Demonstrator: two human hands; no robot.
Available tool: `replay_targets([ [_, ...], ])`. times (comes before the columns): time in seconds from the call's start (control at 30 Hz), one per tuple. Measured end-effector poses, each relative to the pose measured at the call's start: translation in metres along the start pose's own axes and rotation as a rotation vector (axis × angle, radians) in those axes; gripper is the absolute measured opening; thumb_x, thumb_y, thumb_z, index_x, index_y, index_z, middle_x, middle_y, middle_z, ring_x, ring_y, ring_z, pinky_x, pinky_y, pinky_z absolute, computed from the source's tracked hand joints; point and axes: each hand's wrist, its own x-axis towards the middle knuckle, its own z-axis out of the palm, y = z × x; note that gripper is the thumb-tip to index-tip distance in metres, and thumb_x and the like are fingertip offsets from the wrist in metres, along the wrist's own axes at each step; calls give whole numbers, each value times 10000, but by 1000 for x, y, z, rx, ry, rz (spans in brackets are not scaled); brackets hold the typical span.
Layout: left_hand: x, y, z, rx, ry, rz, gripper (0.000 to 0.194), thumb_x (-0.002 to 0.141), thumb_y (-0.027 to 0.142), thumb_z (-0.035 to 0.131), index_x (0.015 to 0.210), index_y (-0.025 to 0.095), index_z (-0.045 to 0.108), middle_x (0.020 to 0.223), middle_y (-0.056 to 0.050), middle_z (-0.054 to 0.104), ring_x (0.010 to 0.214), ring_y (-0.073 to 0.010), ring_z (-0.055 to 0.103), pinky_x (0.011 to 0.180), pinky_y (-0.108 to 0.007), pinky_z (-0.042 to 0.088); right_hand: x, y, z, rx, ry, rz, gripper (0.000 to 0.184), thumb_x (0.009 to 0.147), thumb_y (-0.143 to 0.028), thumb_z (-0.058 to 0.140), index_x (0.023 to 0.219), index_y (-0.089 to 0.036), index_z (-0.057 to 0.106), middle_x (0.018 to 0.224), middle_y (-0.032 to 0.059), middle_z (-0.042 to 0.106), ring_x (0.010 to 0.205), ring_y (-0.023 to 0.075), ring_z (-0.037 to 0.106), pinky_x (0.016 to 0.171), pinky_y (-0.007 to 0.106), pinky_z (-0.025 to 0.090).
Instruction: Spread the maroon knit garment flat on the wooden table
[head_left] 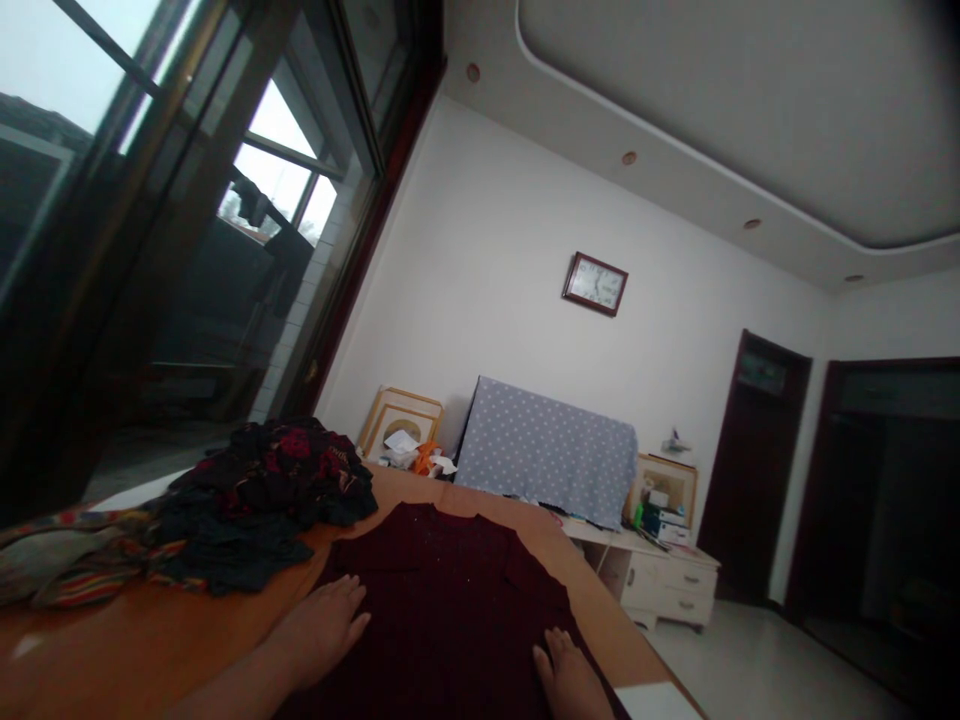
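A dark maroon garment (450, 590) lies spread flat on an orange-brown surface (135, 640). My left hand (322, 625) rests palm down on the garment's left edge, fingers stretched out and together. My right hand (566, 670) lies flat on the garment's lower right part, fingers extended; only part of it shows at the frame's bottom. Neither hand holds anything.
A heap of dark clothes with red patterns (262, 500) and striped fabric (67, 565) lie to the left. Beyond stand a dotted blue cover (547, 450), a white drawer unit (660, 580), framed pictures, a wall clock (595, 283), glass doors at left and dark doors at right.
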Motion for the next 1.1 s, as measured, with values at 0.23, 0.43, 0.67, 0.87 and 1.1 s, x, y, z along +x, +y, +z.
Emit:
replay_targets([
  [0.23, -2, 1, -1, 42, 80, 40, 520, 928, 432, 431, 1339, 179, 622, 1471, -152, 529, 1413, -323, 417, 1184, -526, 263, -6, -7, -11, -21, 62, 0, 553, 963, -365, 345, 1374, -76, 575, 1429, 159, 554, 1355, 295, 486, 1120, 388, 375],
  [0.43, -7, 11, -7, 148, 191, 119, 316, 942, 282, 411, 1052, 185, 690, 1126, -149, 663, 1074, -308, 602, 985, -474, 412, -18, -17, -30, -95, 182, -37, 347, 961, -269, 380, 1109, -202, 687, 1150, 128, 689, 1124, 282, 622, 989, 373, 429],
  [0.67, -15, 22, -18, 237, 206, 147, 321, 948, 215, 368, 949, 174, 687, 994, -145, 654, 939, -301, 592, 870, -469, 394, -24, -16, -27, -140, 151, 10, 270, 987, -258, 379, 974, -193, 641, 959, 106, 700, 947, 244, 677, 802, 308, 436],
  [0.87, -16, 24, -20, 227, 199, 121, 312, 932, 216, 387, 952, 185, 696, 991, -136, 658, 941, -301, 600, 868, -465, 382, -23, -15, -25, -139, 161, 14, 243, 991, -256, 384, 967, -197, 618, 950, 96, 713, 908, 234, 701, 746, 291, 430],
  [1.1, -16, 25, -20, 219, 190, 101, 319, 931, 222, 382, 957, 178, 697, 999, -135, 658, 952, -286, 598, 882, -453, 378, -23, -15, -25, -108, 163, 28, 220, 978, -261, 404, 965, -197, 614, 956, 101, 713, 913, 242, 702, 758, 299, 434],
])
